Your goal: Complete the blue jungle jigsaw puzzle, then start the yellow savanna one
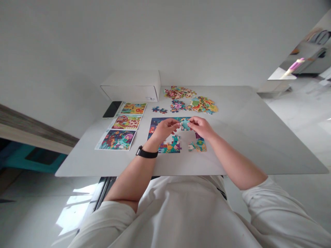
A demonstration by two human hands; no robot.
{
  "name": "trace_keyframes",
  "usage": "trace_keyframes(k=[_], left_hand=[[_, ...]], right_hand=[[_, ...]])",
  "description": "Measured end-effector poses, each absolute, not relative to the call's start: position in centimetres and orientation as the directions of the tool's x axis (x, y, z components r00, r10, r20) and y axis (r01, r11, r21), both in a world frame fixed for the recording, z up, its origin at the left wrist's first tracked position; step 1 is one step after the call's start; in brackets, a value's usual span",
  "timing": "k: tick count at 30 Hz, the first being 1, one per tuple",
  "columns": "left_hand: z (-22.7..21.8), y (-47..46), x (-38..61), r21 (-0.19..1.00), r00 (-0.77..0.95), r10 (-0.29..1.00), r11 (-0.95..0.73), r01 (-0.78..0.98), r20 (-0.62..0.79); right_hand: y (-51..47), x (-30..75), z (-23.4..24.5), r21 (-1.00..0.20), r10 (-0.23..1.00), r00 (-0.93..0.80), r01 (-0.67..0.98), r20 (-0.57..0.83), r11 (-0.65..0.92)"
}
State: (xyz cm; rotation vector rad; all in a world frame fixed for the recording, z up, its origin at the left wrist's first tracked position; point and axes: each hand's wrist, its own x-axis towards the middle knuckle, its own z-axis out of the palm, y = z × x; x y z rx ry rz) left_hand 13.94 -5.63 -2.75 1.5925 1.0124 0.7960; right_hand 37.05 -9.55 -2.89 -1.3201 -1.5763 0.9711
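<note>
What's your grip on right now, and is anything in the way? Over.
Right hand pinching teal jigsaw piece, left hand meeting it. Part-built jigsaw puzzle directly below. Loose jigsaw pieces lie farther off, not in the way.

The table point(240, 144) has a smooth, matt, pale grey top, though whether stone or laminate cannot be told. The loose puzzle pieces point(203, 105) look like printed cardboard with a low sheen, and the picture sheets point(117, 139) like thin card with a soft gloss. The box point(131, 86) is plain, matt white card. The phone point(112, 109) shows dark, glossy glass, the wrist strap point(146, 152) matt black rubber-like material, and the shirt point(181, 213) soft white cloth. The floor point(292, 117) is pale, polished tile.
</note>
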Motion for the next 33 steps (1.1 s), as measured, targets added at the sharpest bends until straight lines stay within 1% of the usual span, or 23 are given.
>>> trace_keyframes(k=[5,9,12,14,16,20,27,33], left_hand=[[-3.3,-5.7,14.0,0.971,0.469,0.883,-0.104,0.213,-0.009],[-3.5,-5.6,13.7,0.952,0.520,0.853,-0.120,0.283,-0.047],[-3.2,-5.7,13.5,0.919,0.567,0.818,-0.141,0.368,-0.101],[-2.8,-5.8,13.4,0.886,0.567,0.816,-0.177,0.429,-0.112],[-2.6,-5.9,13.3,0.843,0.539,0.839,-0.239,0.482,-0.070],[-2.4,-5.9,13.2,0.750,0.481,0.875,-0.349,0.562,0.047],[-2.6,-5.9,13.1,0.720,0.460,0.885,-0.362,0.591,0.068],[-2.6,-6.1,13.3,0.688,0.474,0.878,-0.387,0.614,0.071]], right_hand=[[-9.5,37.0,-3.3,-0.921,0.982,-0.142,0.352,0.123,0.166],[-9.3,37.2,-3.9,-0.900,0.981,-0.151,0.400,0.125,0.176],[-9.3,37.3,-4.1,-0.892,0.977,-0.204,0.431,0.054,0.139],[-9.3,37.3,-4.2,-0.889,0.969,-0.246,0.442,0.009,0.120],[-9.3,37.3,-4.2,-0.883,0.960,-0.280,0.454,-0.013,0.120],[-9.3,37.2,-4.5,-0.854,0.953,-0.303,0.498,-0.007,0.153],[-9.4,36.9,-4.8,-0.806,0.953,-0.302,0.570,-0.027,0.158],[-9.7,36.3,-4.6,-0.733,0.961,-0.273,0.663,-0.048,0.152]])
